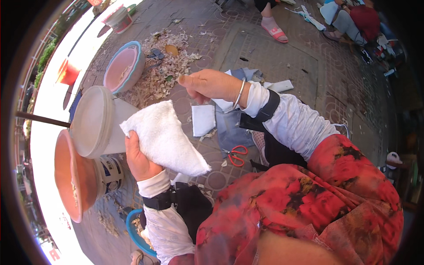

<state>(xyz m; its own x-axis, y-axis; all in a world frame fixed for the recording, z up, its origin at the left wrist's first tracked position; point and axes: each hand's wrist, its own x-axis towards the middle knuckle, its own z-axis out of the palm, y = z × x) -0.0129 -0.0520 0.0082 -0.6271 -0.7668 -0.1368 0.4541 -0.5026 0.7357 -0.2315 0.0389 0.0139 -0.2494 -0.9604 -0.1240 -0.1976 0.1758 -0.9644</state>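
My left hand (pixel 140 155) is closed on a white fluffy cloth pad (pixel 164 137), a roughly four-cornered folded piece, gripping it at its left edge. Above and to the right of the pad is my right hand (pixel 211 85), apart from it, with thumb and fingers drawn together. Whatever those fingertips pinch, if anything, is too small to see. On the ground beneath lie a white cloth square (pixel 203 120), a grey-blue cloth (pixel 232 132) and another white piece (pixel 279 86). Red-handled scissors (pixel 237 155) rest beside the grey-blue cloth, near my lap.
To the left stand a pink basin with a blue rim (pixel 140 53), a white bucket (pixel 90 121) and an orange basin (pixel 66 176). Dry peelings (pixel 152 81) cover the paving behind. A blue basin (pixel 131 225) sits by my left forearm. Other people are at the far right.
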